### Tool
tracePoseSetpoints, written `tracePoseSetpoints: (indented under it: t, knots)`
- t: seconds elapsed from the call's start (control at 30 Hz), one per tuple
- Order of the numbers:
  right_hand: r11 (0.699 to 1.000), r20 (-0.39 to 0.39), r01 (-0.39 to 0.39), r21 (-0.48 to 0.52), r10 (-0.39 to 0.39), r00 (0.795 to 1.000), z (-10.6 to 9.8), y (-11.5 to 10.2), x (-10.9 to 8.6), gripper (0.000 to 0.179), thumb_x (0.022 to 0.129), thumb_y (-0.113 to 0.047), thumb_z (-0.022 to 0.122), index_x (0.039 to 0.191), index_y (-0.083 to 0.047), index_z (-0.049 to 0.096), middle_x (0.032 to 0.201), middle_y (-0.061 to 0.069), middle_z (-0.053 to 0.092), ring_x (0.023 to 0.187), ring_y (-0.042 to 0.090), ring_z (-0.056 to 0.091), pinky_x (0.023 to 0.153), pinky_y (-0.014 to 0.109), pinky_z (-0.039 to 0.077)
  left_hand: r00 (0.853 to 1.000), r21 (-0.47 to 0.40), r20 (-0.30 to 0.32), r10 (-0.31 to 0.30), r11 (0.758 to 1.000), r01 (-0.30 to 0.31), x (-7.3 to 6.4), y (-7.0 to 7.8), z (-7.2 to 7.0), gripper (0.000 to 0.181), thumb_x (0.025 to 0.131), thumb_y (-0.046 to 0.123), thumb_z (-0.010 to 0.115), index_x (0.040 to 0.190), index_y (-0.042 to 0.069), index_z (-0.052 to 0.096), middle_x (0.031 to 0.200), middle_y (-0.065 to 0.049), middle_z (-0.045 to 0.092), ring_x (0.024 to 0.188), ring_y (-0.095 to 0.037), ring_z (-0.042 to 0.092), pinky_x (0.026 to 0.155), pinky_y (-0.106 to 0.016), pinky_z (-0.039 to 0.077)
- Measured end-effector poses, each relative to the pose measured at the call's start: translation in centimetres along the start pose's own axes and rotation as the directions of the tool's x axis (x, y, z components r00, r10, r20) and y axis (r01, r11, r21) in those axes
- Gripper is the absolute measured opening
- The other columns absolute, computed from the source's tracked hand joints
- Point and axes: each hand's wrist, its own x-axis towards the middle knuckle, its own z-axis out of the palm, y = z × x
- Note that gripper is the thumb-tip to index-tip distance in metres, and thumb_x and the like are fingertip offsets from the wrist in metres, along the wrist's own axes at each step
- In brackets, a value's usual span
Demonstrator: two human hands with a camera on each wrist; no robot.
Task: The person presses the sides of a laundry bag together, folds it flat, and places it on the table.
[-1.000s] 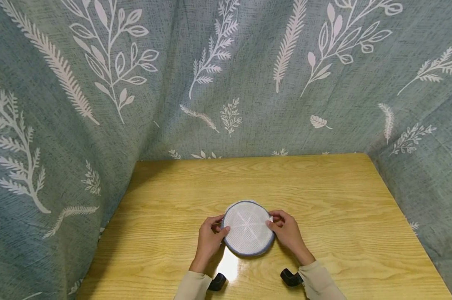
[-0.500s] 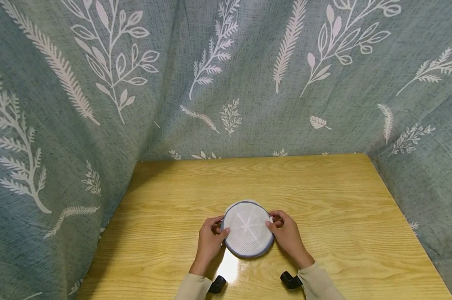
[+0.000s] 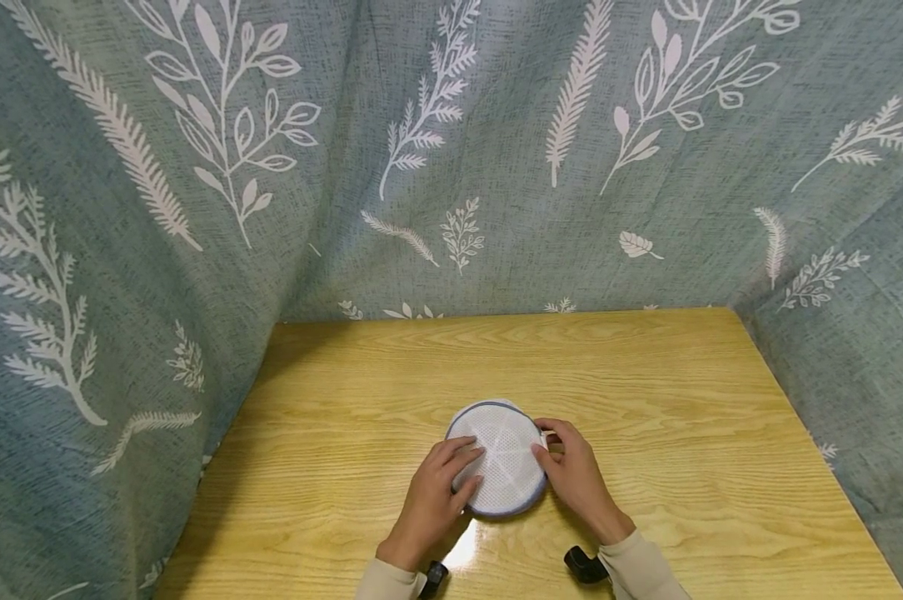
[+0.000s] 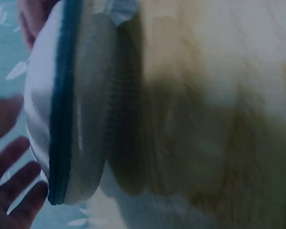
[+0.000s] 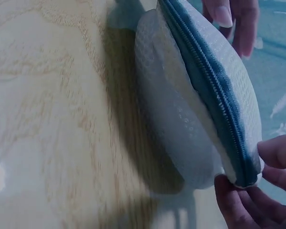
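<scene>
A round white mesh laundry bag (image 3: 506, 467) with a blue zipper round its side sits near the middle of the table. My left hand (image 3: 438, 492) lies over the bag's left part, fingers spread and fairly straight across the mesh. In the left wrist view its fingers (image 4: 19, 191) show beside the bag's face. At the opposite edge my right hand (image 3: 577, 471) pinches the rim between thumb and fingers. The right wrist view shows that grip at one end of the zipper (image 5: 219, 100), with the bag's rounded underside bulging below.
The wooden table (image 3: 684, 400) carries the bag. A patterned blue-green curtain (image 3: 526, 208) hangs behind the table and down both sides. Black wrist devices (image 3: 585, 565) sit by the beige sleeves (image 3: 639, 567).
My left hand has let go of the bag's left rim and moved right, over the top mesh. The right hand keeps its pinch, and the bag has barely moved.
</scene>
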Motion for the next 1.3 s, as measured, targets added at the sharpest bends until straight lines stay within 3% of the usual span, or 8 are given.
tracePoseSetpoints:
  t: [0.1, 0.2, 0.27, 0.43, 0.5, 0.6, 0.97, 1.3]
  knots:
    - [0.986, 0.027, 0.125, -0.114, -0.123, 0.992, -0.1, 0.2, -0.2, 0.038, 0.094, 0.007, 0.074, 0.131, 0.005, 0.067, 0.132, 0.023, 0.065, 0.112, 0.037, 0.068, 0.089, 0.045, 0.062, 0.997, 0.049, 0.053, 0.055, 0.997, -0.058, -0.3, -0.1, 0.0, 0.038, 0.091, 0.018, 0.084, 0.128, 0.009, 0.076, 0.14, -0.009, 0.066, 0.13, -0.028, 0.062, 0.107, -0.046, 0.055]
    - [0.927, 0.094, 0.284, -0.244, -0.269, 0.959, -0.2, 0.5, -0.5, 0.043, 0.093, 0.003, 0.077, 0.135, 0.002, 0.067, 0.143, 0.024, 0.06, 0.126, 0.042, 0.062, 0.101, 0.056, 0.056, 0.994, 0.1, 0.074, 0.075, 0.992, -0.082, -0.3, -0.2, 0.1, 0.04, 0.092, 0.021, 0.083, 0.129, 0.009, 0.075, 0.142, -0.009, 0.065, 0.132, -0.028, 0.062, 0.109, -0.045, 0.054]
    - [0.87, 0.155, 0.388, -0.303, -0.356, 0.921, -0.3, 0.7, -0.5, 0.047, 0.091, -0.001, 0.08, 0.136, -0.001, 0.068, 0.148, 0.023, 0.058, 0.134, 0.044, 0.057, 0.106, 0.06, 0.052, 0.993, 0.124, 0.087, 0.076, 0.989, -0.087, -0.3, -0.2, 0.1, 0.04, 0.093, 0.021, 0.083, 0.13, 0.009, 0.075, 0.143, -0.009, 0.064, 0.132, -0.028, 0.062, 0.11, -0.045, 0.053]
    - [0.722, 0.294, 0.605, -0.335, -0.53, 0.795, -0.3, 1.3, -0.4, 0.048, 0.092, -0.01, 0.081, 0.138, -0.006, 0.069, 0.151, 0.018, 0.058, 0.135, 0.038, 0.059, 0.105, 0.057, 0.053, 0.99, 0.167, 0.117, 0.077, 0.981, -0.097, -0.3, -0.3, 0.1, 0.04, 0.095, 0.021, 0.081, 0.132, 0.008, 0.074, 0.145, -0.01, 0.064, 0.133, -0.027, 0.061, 0.112, -0.044, 0.052]
    - [0.686, 0.32, 0.65, -0.328, -0.566, 0.76, -0.3, 1.5, -0.3, 0.043, 0.097, -0.016, 0.077, 0.138, -0.006, 0.07, 0.151, 0.016, 0.059, 0.136, 0.037, 0.059, 0.106, 0.057, 0.052, 0.989, 0.183, 0.124, 0.079, 0.978, -0.101, -0.3, -0.3, 0.1, 0.04, 0.095, 0.021, 0.081, 0.132, 0.008, 0.074, 0.146, -0.009, 0.064, 0.134, -0.026, 0.061, 0.112, -0.044, 0.052]
    - [0.664, 0.341, 0.679, -0.313, -0.589, 0.733, -0.2, 1.8, -0.2, 0.041, 0.102, -0.023, 0.072, 0.14, -0.007, 0.069, 0.152, 0.014, 0.06, 0.137, 0.036, 0.058, 0.106, 0.057, 0.052, 0.988, 0.203, 0.127, 0.089, 0.973, -0.113, -0.4, -0.4, 0.2, 0.041, 0.092, 0.022, 0.083, 0.13, 0.007, 0.075, 0.146, -0.009, 0.064, 0.134, -0.026, 0.061, 0.112, -0.043, 0.052]
    - [0.652, 0.402, 0.687, -0.322, -0.562, 0.723, 0.1, 1.8, -0.1, 0.055, 0.092, -0.021, 0.083, 0.143, -0.007, 0.067, 0.154, 0.013, 0.059, 0.14, 0.034, 0.056, 0.106, 0.055, 0.054, 0.98, 0.243, 0.182, 0.083, 0.962, -0.127, -0.2, -0.2, 0.0, 0.046, 0.092, 0.028, 0.084, 0.132, 0.009, 0.075, 0.149, -0.006, 0.064, 0.137, -0.027, 0.059, 0.112, -0.041, 0.052]
    - [0.697, 0.412, 0.641, -0.322, -0.506, 0.757, 0.7, 1.5, -0.2, 0.054, 0.093, -0.021, 0.081, 0.143, -0.006, 0.067, 0.154, 0.011, 0.059, 0.141, 0.034, 0.056, 0.108, 0.054, 0.052, 0.974, 0.324, 0.211, 0.082, 0.934, -0.149, -0.3, -0.3, 0.2, 0.046, 0.092, 0.031, 0.084, 0.133, 0.011, 0.075, 0.147, -0.005, 0.065, 0.134, -0.025, 0.062, 0.109, -0.037, 0.054]
